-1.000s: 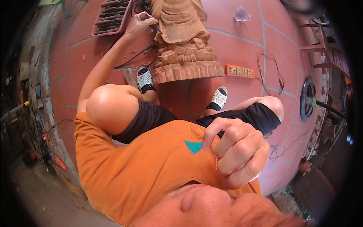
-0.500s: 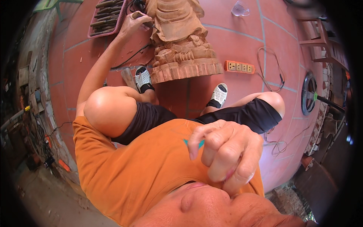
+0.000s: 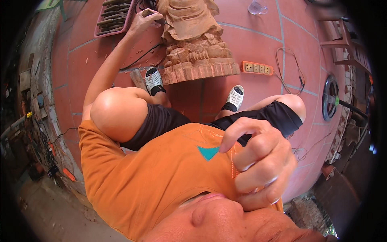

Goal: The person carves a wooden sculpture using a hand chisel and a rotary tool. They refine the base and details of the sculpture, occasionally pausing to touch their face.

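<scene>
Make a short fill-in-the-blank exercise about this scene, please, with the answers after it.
1. The left hand holds a tool against the wooden ____.
2. The pink tray of tools lies on the person's ____ side of the carving.
3. The right hand is raised close to the person's ____.
4. The power strip lies on the red tiled ____.

Missing words: carving; left; face; floor

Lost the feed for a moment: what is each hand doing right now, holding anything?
Left hand: closed around a small tool, beside the wooden carving.
Right hand: raised near the face, fingers curled, nothing visibly held.
</scene>
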Demonstrator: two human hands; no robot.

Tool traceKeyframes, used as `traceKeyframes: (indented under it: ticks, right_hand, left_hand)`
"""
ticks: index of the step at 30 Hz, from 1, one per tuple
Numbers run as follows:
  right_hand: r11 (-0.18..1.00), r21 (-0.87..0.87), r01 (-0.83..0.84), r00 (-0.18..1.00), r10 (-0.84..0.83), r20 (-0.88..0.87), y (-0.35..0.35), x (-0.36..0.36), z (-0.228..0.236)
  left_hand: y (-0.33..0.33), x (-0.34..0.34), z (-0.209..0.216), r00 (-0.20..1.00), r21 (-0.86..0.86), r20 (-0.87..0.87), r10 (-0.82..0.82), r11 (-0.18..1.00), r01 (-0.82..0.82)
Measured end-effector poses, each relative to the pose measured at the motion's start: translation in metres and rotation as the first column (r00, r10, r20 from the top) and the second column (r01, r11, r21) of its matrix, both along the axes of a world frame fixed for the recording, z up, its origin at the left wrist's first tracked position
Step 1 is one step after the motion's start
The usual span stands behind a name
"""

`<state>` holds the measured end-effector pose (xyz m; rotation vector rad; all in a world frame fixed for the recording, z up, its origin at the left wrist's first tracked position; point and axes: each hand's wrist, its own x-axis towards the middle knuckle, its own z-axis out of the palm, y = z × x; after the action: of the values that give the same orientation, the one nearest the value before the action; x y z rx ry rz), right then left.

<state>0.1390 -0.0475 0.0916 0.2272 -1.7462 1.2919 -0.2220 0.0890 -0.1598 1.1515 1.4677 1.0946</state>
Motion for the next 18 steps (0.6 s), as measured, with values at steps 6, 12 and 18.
traceKeyframes:
  ticks: [6, 12, 18]
  right_hand:
    - [0.983, 0.072, 0.166, 0.986, -0.168, 0.018, -0.008, 0.006, 0.006]
    - [0.952, 0.175, 0.251, 0.961, -0.266, 0.068, -0.007, 0.018, 0.011]
    - [0.907, 0.147, 0.395, 0.916, -0.376, -0.14, -0.002, 0.004, -0.006]
  left_hand:
    - [0.007, -0.01, 0.013, 0.946, 0.07, -0.304, -0.111, 0.988, 0.139]
    - [0.003, -0.001, 0.011, 0.976, 0.071, -0.2, -0.091, 0.992, 0.107]
    - [0.003, -0.001, 0.007, 0.993, 0.051, -0.087, -0.084, 0.995, 0.089]
